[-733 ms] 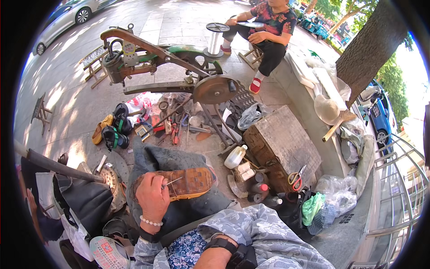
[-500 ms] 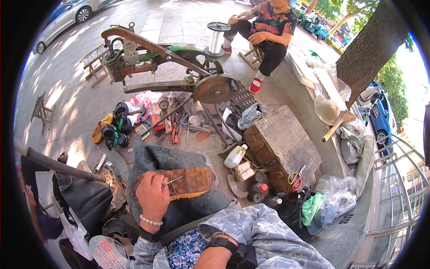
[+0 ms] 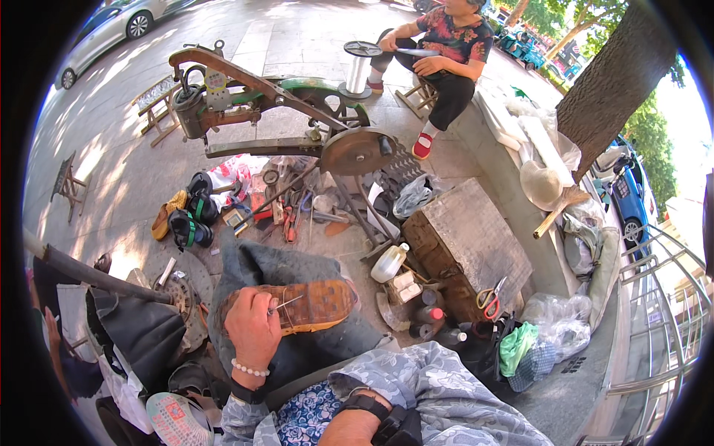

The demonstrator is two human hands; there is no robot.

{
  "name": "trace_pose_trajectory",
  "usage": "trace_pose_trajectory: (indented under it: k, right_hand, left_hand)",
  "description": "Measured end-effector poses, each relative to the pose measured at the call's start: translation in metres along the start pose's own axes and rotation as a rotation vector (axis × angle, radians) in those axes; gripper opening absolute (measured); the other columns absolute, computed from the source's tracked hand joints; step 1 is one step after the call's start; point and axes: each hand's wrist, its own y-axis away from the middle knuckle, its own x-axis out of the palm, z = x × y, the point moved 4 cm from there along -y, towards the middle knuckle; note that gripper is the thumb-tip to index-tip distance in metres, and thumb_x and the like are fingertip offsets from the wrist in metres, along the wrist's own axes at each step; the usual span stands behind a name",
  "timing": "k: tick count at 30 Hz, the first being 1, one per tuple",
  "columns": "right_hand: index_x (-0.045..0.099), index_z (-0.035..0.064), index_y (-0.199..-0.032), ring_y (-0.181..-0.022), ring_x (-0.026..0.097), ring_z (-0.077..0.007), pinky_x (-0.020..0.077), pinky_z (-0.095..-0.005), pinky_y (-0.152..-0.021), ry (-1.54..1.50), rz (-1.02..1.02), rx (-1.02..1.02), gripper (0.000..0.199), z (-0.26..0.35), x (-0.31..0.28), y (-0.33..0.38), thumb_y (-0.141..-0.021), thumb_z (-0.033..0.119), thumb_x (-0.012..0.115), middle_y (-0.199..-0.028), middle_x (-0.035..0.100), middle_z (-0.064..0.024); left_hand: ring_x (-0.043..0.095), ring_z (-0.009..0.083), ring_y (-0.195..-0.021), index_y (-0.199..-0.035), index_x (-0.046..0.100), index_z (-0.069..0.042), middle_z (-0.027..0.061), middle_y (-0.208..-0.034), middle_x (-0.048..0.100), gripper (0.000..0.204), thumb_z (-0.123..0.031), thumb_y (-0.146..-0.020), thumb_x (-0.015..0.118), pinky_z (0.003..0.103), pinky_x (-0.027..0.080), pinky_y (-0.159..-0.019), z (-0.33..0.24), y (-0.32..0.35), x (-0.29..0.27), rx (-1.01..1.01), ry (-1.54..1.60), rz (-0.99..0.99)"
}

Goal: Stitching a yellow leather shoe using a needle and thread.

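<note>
Our left hand rests on the brown shoe sole lying on our lap cloth, fingers pinched around a thin needle; our right hand is out of view below the wrist; a wooden box stands further right.

Bright daylight, dappled shade

We see sharp focus, sun patches on the grey paved ground, and fisheye-bent, black-rimmed edges.

Head camera looks down, close over lap.
</note>
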Motion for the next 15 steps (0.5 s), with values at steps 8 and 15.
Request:
trace_pose_trajectory:
  k: [8, 15]
  right_hand:
    - [0.056, -0.0078, -0.082, -0.069, 0.053, -0.0271, 0.0430, -0.0403, -0.062, -0.059, 0.078, -0.009, 0.046, -0.003, -0.004, 0.002, -0.092, 0.037, 0.053, -0.077, 0.059, -0.0180]
    - [0.052, -0.0056, -0.073, -0.059, 0.048, -0.0242, 0.0392, -0.0376, -0.055, -0.016, -0.108, 0.002, 0.048, -0.007, -0.001, 0.002, -0.092, 0.038, 0.052, -0.065, 0.053, -0.0140]
  left_hand:
    - [0.056, 0.0312, -0.074, -0.081, 0.056, -0.005, 0.0098, -0.084, 0.052, 0.008, -0.009, -0.077, 0.061, 0.039, 0.044, -0.062, 0.001, 0.001, 0.003, -0.001, 0.002, 0.000]
    - [0.056, 0.0312, -0.074, -0.082, 0.056, -0.005, 0.0098, -0.084, 0.052, 0.008, -0.009, -0.077, 0.061, 0.039, 0.044, -0.062, 0.001, 0.000, 0.002, -0.004, 0.005, -0.004]
